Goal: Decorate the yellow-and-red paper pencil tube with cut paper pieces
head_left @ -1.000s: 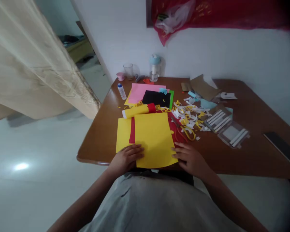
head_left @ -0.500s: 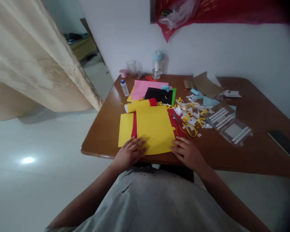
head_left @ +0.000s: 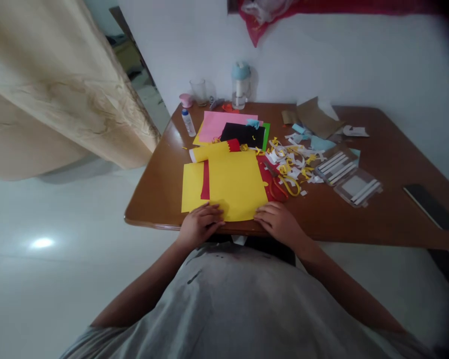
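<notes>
A large yellow sheet of paper lies at the table's near edge, over red paper and beside a smaller yellow sheet. My left hand has its fingers closed at the sheet's lower left corner, the thumb close to the near edge. At the lower right corner my right hand is closed on the sheet, fingertips together. Just beyond the sheet rests a yellow paper roll with a red, jagged-edged end. Scissors with orange and yellow handles lie to the right of the sheet.
White and yellow paper scraps cover the middle right. Behind are pink paper, black paper, a glue bottle and a water bottle. An open plastic case and a phone lie right.
Both hands have drawn their fingers closer together at the sheet's near corners, the right hand slightly inward. The camera view has tilted down, so the table sits higher in the picture.
</notes>
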A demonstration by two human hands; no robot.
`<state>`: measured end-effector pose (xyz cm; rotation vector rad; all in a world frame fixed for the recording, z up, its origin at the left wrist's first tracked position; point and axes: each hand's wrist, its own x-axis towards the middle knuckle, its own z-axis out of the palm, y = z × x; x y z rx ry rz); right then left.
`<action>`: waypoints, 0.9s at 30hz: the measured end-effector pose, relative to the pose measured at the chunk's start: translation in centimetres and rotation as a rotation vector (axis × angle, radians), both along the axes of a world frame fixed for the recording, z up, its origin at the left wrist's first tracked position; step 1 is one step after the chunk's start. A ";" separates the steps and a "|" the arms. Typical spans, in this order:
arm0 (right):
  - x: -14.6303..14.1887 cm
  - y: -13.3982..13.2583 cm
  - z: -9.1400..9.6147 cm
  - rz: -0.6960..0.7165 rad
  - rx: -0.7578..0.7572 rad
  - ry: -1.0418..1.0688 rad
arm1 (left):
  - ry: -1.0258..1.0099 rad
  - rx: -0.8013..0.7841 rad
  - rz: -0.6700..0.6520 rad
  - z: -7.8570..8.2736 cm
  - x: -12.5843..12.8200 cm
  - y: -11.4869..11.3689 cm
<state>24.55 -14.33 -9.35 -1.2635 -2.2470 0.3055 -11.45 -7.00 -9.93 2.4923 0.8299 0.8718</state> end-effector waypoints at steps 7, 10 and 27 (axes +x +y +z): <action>-0.3 1.1 0.8 -0.019 -0.028 0.057 | -0.087 -0.129 0.033 0.3 0.3 0.2; -0.2 1.5 1.2 0.006 -0.031 0.065 | -0.115 -0.159 0.048 0.5 0.4 0.1; 2.5 9.7 13.3 -0.317 0.424 0.220 | -0.176 -0.468 0.489 5.8 -0.4 22.8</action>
